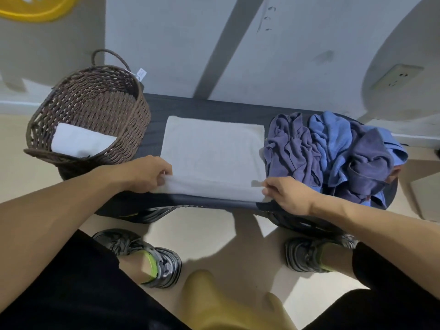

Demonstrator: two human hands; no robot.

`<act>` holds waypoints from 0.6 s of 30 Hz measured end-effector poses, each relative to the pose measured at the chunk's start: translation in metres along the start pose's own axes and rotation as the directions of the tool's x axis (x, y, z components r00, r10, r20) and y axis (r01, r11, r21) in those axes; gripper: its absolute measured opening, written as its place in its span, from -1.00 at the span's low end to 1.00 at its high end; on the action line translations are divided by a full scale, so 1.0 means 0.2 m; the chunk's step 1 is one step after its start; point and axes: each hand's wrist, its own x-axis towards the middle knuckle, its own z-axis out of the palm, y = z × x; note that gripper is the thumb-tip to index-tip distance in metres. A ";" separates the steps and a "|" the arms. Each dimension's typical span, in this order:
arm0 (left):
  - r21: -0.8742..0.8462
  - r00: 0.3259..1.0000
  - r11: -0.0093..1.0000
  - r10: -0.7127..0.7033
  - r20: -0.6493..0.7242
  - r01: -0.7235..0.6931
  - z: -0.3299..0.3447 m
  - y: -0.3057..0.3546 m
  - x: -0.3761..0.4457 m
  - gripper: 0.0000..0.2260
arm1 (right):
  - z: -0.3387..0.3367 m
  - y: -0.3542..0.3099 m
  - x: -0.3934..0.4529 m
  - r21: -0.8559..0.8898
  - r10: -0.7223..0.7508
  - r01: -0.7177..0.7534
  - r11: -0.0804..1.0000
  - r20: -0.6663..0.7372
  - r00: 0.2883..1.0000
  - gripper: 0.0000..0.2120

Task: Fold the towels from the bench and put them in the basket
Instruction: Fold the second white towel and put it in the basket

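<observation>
bench (209,108): dark top, runs left-right against the wall; everything below is placed relative to it
white towel (212,148): lies flat mid-bench, roughly square; near edge lifted and rolled back into a low fold along the bench's front edge
left hand (152,173): at the front-left corner of the towel, near the bench's front edge; fingers curled, pinching the folded near edge, thumb on top
right hand (285,194): at the front-right corner of the towel, just at the bench's front edge; thumb and fingertips pressed together on the corner of the fold, other fingers curled under
basket (133,115): brown woven, loop handle at the back, paper tag on the rim; sits on the bench's left end, tilted towards the camera, overhanging the front
folded towel (81,139): white, inside the basket at its near side, lying against the bottom
towel pile (333,153): crumpled heap on the bench's right end, touching the white towel's right edge; dark purple-blue pieces mixed with lighter blue ones, count unclear
shoes (152,256): grey trainers with green socks on the floor just in front of the bench, one each side
wall socket (397,77): on the wall above the bench's right end
</observation>
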 end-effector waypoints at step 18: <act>-0.881 0.947 0.350 -0.169 0.274 0.318 0.12 -0.12 0.10 -0.58 | 0.11 0.10 0.11 0.744 0.331 -0.204 0.636 -0.025 0.943 -0.62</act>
